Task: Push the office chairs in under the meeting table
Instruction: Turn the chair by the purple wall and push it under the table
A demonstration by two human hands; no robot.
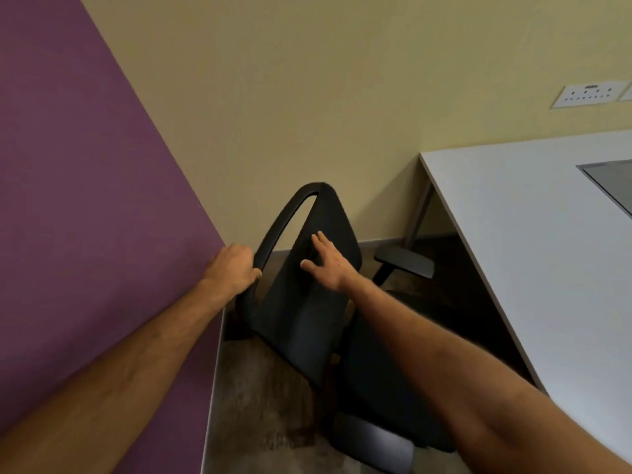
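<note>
Cream and purple walls meet at a corner, with brown carpet below and a white meeting table (533, 234) filling the right side of the view from the head camera.

Two bare forearms reach forward from the bottom edge. At the left, the left hand (232, 266) is clenched around the curved black frame at the rear edge of an office chair's backrest. To its right, the right hand (326, 260) lies flat and open on the backrest fabric, fingers spread, pressing rather than gripping.

Outward from the hands, the black office chair (307, 302) stands in the gap between the purple wall (85, 200) on the left and the table on the right. Its backrest is nearest the person and looks tilted in this wide-angle view. One grey armrest (405, 261) reaches toward the shadow below the tabletop, near a grey table leg (419, 217). A second armrest (376, 443) shows low in the frame, beside the seat.

Judging progress: this chair is being handled but is not yet tucked in. Its seat and backrest sit clear of the table edge, so the push is yet to be finished. No other chairs are visible, so how many remain cannot be told. A double wall socket (591, 94) sits on the cream wall above the table.
</note>
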